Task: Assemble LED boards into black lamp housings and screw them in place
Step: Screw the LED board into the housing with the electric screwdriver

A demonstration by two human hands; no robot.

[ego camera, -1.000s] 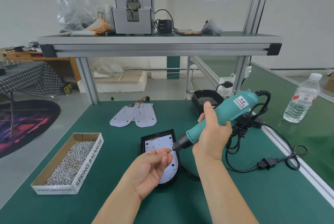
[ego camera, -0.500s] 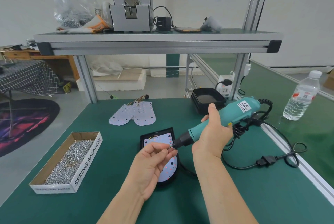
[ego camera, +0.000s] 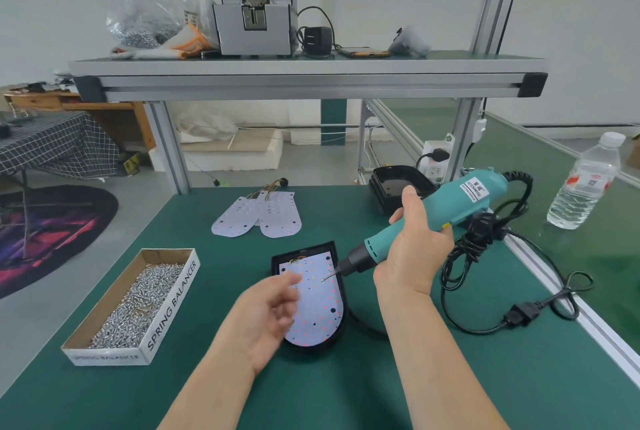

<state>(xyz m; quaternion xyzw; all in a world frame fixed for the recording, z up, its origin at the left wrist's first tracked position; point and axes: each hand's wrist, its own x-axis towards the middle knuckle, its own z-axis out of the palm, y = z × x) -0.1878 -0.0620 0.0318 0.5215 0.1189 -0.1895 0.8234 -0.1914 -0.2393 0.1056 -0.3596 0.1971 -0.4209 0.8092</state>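
Note:
A black lamp housing [ego camera: 338, 294] lies on the green table with a white LED board [ego camera: 318, 305] seated in it. My right hand [ego camera: 414, 246] grips a teal electric screwdriver [ego camera: 440, 214], its bit tip hovering over the board's upper right with a screw on it. My left hand [ego camera: 266, 315] hangs blurred beside the board's left edge, fingers loosely curled and holding nothing that I can see. Two spare LED boards [ego camera: 258, 216] with wires lie farther back. Empty black housings [ego camera: 398, 187] are stacked at the back right.
A cardboard box of screws [ego camera: 135, 305] stands at the left. The screwdriver's black cable and plug [ego camera: 519, 315] coil on the right, near a water bottle [ego camera: 581, 183]. An aluminium-framed shelf [ego camera: 304, 77] spans overhead, carrying a screw feeder and a bag.
My left hand has let go of the bit tip and drawn back to the left. The screw stays on the bit. The screwdriver has held nearly still.

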